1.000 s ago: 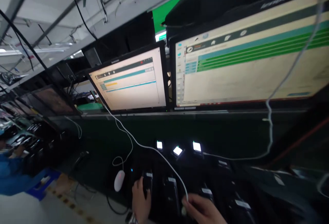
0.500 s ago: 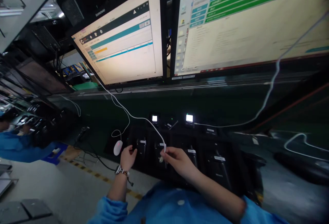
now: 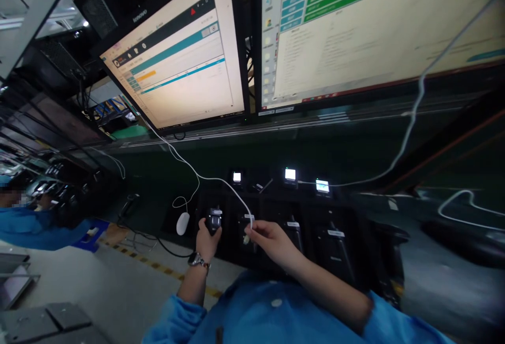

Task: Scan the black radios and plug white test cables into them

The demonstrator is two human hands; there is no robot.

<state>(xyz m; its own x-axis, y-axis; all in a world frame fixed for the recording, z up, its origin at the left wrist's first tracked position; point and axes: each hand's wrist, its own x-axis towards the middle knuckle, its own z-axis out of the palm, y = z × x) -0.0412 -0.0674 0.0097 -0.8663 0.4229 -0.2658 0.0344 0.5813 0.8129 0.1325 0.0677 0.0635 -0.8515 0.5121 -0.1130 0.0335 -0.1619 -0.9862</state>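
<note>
Gripping black device [image 3: 215, 219]; left hand [image 3: 206, 241], empty before

from my console i read a black device [image 3: 215, 219] and a white cable [image 3: 249, 220], with a white mouse [image 3: 182, 223] beside them, and the person's sleeve [image 3: 173, 323] is blue, same as the co-worker's smock [image 3: 31, 231]. the larger monitor [image 3: 394, 54] shows green striped bars under teal on cream, the smaller monitor [image 3: 177, 65] a teal band and orange bar. the pale grey floor [image 3: 79, 286] carries a yellow dashed tape line [image 3: 158, 269].
</note>
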